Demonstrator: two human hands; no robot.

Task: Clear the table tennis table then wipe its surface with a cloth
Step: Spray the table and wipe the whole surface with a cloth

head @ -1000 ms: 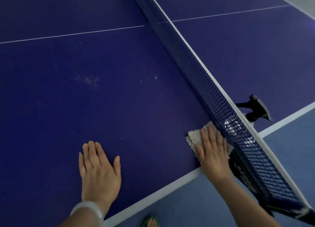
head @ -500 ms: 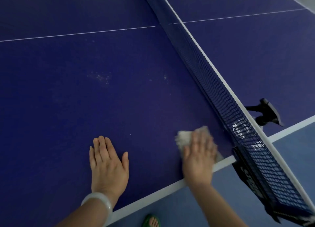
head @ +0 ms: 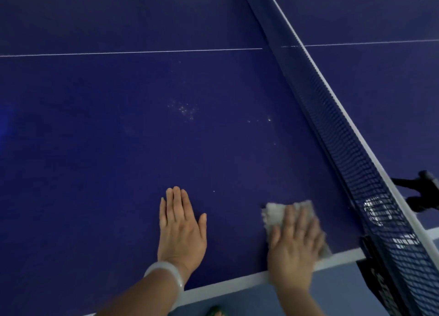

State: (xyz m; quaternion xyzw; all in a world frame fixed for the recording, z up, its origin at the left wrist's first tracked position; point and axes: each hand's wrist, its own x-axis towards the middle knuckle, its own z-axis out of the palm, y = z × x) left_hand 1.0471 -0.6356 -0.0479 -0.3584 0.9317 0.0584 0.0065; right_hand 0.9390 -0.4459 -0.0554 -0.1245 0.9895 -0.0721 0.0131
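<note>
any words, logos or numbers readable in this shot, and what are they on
Nothing reads clearly.
Net post bracket: white lettering along it, cut off and too blurred to read.
Net: a round whitish mark shows through the mesh, with no legible text.
Table, cloth, bracelet: no writing visible.

The right hand (head: 294, 247), pressing flat on the cloth (head: 280, 214), has slid it along the table (head: 118, 149) edge toward nine o'clock, away from the net (head: 351, 154) it touched a second ago, nearer the left hand (head: 181, 230)
</note>
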